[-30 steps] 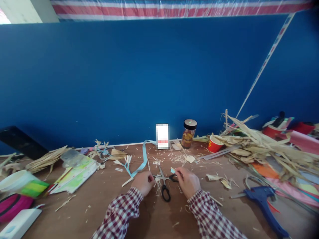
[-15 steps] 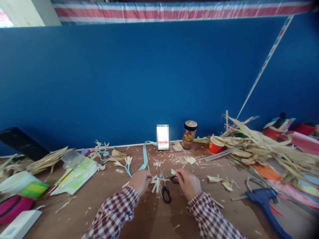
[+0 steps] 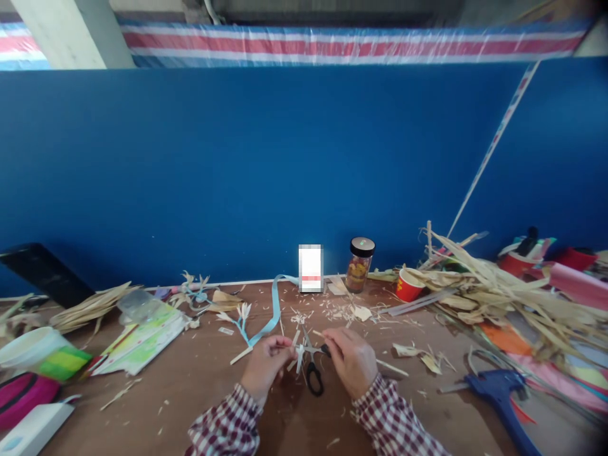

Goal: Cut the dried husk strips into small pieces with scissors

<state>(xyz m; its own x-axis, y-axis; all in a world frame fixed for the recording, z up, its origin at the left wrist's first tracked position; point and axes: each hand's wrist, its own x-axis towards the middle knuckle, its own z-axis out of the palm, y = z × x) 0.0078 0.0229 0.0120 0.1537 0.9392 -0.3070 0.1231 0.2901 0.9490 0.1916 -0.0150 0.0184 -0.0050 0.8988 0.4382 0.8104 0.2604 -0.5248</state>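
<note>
Between my hands, a pair of scissors (image 3: 314, 380) with black handles lies on the table with its blades apart. Small white strips (image 3: 299, 358) lie by the blades. My left hand (image 3: 266, 366) is closed in a pinch just left of them; what its fingertips hold is too small to make out. My right hand (image 3: 354, 362) pinches a thin pale strip (image 3: 317, 333) that points left above the scissors. A pale stick (image 3: 393, 368) shows to its right. Beyond my left hand lie a light blue ribbon (image 3: 276, 304) and a small white husk flower (image 3: 242, 313) with a blue stem.
A lidded jar (image 3: 360, 266) and a red paper cup (image 3: 409, 285) stand near the blue partition (image 3: 285, 158). Dried husks (image 3: 479, 278) pile up at right, above a blue glue gun (image 3: 498, 386). At left are a painted sheet (image 3: 147, 339) and a tub (image 3: 42, 351).
My left hand has turned and its fingers have come over the white strips. My right hand has shifted slightly left, and the pale strip shows longer at its fingertips. The view has tilted up a little.
</note>
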